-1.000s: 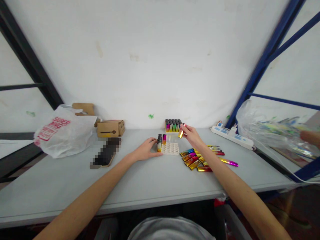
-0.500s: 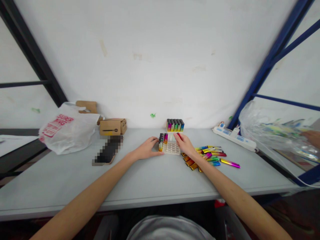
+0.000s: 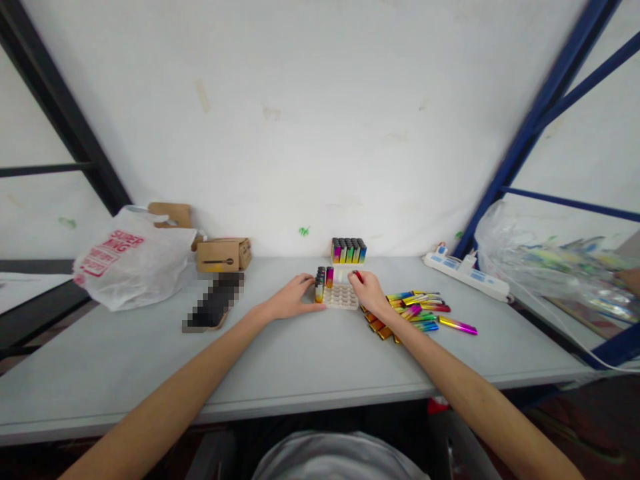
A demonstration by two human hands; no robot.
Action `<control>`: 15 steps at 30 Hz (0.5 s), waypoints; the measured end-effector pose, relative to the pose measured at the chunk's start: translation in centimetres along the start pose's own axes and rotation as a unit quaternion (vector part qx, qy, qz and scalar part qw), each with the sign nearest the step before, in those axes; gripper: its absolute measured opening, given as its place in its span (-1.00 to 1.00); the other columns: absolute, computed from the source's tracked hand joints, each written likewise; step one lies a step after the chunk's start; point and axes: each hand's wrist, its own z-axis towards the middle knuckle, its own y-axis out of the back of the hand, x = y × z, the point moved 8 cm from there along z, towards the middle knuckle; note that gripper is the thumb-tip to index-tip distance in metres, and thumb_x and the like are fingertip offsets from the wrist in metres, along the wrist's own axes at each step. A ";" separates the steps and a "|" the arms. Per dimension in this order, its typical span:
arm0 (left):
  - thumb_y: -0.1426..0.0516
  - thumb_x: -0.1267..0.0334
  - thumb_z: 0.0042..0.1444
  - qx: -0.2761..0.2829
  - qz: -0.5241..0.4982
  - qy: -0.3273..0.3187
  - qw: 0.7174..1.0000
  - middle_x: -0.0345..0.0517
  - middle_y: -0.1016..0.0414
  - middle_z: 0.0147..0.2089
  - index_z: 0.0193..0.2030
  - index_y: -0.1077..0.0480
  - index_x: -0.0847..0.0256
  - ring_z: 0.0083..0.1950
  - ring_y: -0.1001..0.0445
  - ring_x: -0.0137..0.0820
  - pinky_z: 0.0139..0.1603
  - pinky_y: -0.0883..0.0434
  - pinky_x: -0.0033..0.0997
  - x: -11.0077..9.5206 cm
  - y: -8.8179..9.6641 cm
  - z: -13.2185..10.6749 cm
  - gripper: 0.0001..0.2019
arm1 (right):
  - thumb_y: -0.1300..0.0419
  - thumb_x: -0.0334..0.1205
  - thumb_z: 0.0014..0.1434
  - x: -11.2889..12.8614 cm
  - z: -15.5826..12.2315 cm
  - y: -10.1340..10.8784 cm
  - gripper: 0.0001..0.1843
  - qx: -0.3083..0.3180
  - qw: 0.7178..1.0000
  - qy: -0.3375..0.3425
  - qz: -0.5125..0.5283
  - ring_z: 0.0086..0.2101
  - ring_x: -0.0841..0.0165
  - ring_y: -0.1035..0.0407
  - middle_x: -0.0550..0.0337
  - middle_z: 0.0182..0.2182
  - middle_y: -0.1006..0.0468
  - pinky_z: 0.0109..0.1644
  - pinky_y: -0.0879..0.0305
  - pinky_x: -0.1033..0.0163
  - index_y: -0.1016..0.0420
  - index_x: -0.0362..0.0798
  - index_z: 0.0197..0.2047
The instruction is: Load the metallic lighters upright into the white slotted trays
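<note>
We've got left hand (image 3: 291, 298) spread wide at left end of tray (image 3: 344, 300), right hand (image 3: 369, 291) pinching red lighter (image 3: 357, 275) at tray's right; lighter pile (image 3: 415, 311) right of tray.

Single head-worn view, facing forward and down
From the near side of the worktop (image 3: 300, 360), close up, across to the wall (image 3: 320, 147).

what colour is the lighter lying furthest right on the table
Gold and magenta; the rightmost lighter shows in the head view.
</note>
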 end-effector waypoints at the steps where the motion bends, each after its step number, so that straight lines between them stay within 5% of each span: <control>1: -0.23 -0.36 0.11 -0.001 -0.001 -0.001 1.000 0.20 -0.42 0.20 0.20 -0.42 0.26 0.24 -0.44 0.03 0.37 -0.35 0.00 0.0 0.0 0.0 -0.24 | 0.03 0.12 0.17 0.0 0.0 0.0 -0.58 0.003 1.000 0.002 0.001 -0.51 0.41 -0.06 0.33 -0.61 -0.09 -0.41 0.08 0.26 -0.10 0.03 -0.57; 15: -0.24 -0.35 0.10 -0.013 -0.004 -0.007 1.000 0.18 -0.44 0.19 0.21 -0.42 0.23 0.22 -0.45 0.02 0.35 -0.37 0.00 -0.3 0.3 0.0 -0.25 | -0.01 0.25 0.36 2.5 -1.0 0.2 -0.46 0.035 0.996 0.081 -0.015 -0.47 0.38 -0.15 0.32 -0.56 -0.25 -0.35 -0.03 0.26 -0.19 0.01 -0.47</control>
